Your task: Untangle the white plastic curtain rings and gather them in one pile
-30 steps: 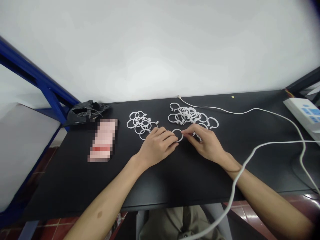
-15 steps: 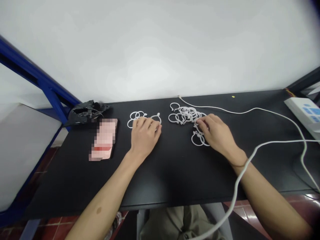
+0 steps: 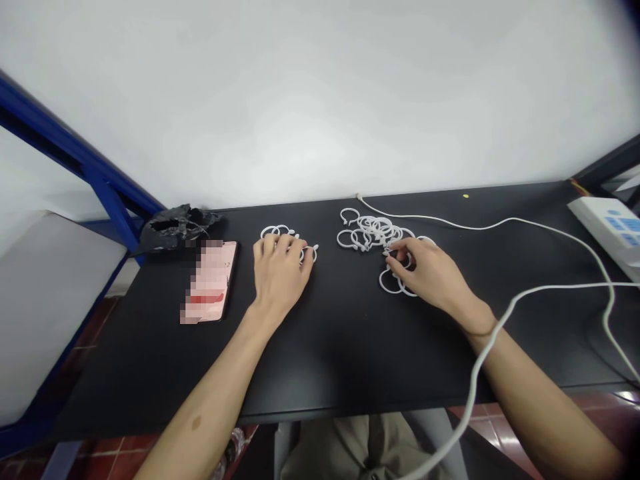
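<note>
My left hand (image 3: 281, 270) bends palm down over a small group of white shower curtain rings (image 3: 270, 231). Its thumb and fingers close around one open ring (image 3: 316, 247) whose knobbed end sticks out on the right; the fingers partly hide the rest. To the right lies a tangled heap of similar rings (image 3: 377, 227). At the heap's near side, my right hand (image 3: 423, 267) pinches a ring between thumb and forefinger, its grip partly hidden. More rings (image 3: 389, 281) show below and behind that hand.
A phone (image 3: 213, 280) lies left of my left hand, with a crumpled black plastic bag (image 3: 175, 227) behind it. A white cable (image 3: 435, 219) crosses the back of the black table (image 3: 340, 353); another (image 3: 480, 353) passes over my right forearm. A white box (image 3: 607, 227) stands far right.
My left hand has shifted slightly left, and the ring by its thumb has moved left and nearer me. My right fingertips have moved slightly left and down, shifting the near rings a little.
</note>
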